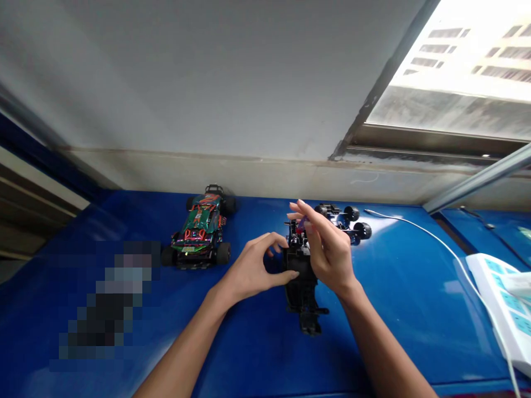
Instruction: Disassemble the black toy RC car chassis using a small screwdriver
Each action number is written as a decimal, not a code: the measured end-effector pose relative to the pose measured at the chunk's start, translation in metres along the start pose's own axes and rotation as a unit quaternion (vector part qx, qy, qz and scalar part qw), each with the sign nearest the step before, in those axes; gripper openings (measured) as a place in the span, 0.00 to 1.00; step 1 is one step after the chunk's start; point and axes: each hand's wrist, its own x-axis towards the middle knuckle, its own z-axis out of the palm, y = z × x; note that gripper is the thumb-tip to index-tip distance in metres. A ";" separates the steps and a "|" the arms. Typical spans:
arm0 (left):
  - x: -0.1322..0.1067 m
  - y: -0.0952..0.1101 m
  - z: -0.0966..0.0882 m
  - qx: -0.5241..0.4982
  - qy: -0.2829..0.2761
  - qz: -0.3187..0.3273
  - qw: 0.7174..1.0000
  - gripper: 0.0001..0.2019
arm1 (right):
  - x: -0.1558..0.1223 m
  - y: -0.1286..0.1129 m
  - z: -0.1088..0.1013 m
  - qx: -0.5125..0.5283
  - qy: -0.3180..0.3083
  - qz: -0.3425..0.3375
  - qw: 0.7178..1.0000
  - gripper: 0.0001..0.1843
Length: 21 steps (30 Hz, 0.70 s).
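A black model-car chassis (pixel 302 293) without its body lies on the blue table (pixel 406 309), in front of me. My left hand (pixel 253 271) curls round the chassis's left side, thumb and fingers pinched on its edge. My right hand (pixel 326 249) rests over the chassis's upper right part, fingers pinched on a small purple piece (pixel 301 224) at the top. Behind my right hand lies a set of black wheels and axle parts (pixel 350 220).
A finished green and red model car (pixel 201 226) stands at the left on the table. A white cable (pixel 435 243) runs to a white power strip (pixel 504 304) at the right edge. A blurred-out patch (pixel 110 301) lies at left. Wall and window are behind.
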 end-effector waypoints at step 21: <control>0.001 0.001 -0.001 0.022 0.004 0.007 1.000 0.18 | 0.002 -0.002 0.005 -0.018 0.062 0.022 0.998 0.14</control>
